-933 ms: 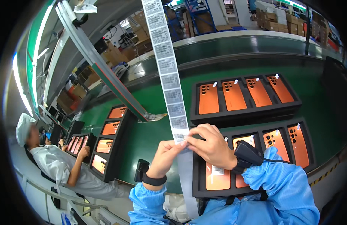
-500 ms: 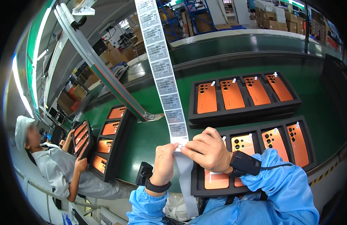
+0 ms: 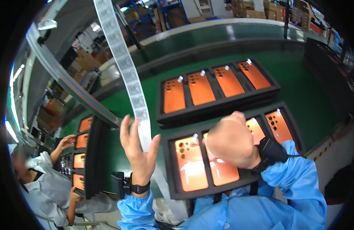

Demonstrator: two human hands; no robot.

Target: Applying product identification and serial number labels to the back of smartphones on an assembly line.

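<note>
My left hand (image 3: 139,151) is open beside the lower end of a long strip of printed labels (image 3: 125,67), thumb and fingers spread. The strip hangs down from above, and its lowest part behind my fingers is bare and white. Over the near black foam tray (image 3: 173,189), my right hand (image 3: 232,142) is bent and smeared by motion, so whether it holds anything is hidden. That tray carries orange phones lying camera side up; the leftmost phone (image 3: 191,165) is in full view, while my right hand covers parts of the middle ones.
Farther back on the green work surface (image 3: 219,48) lies a second black tray (image 3: 161,119) of orange phones, each with a small white tab. At left, a co-worker (image 3: 46,180) handles another tray of phones (image 3: 93,165). A metal post (image 3: 75,94) slants up behind the strip.
My hands have come apart at the strip's lower end. My right hand has moved right over the near tray, and my left fingers have opened. The whole view has shifted.
</note>
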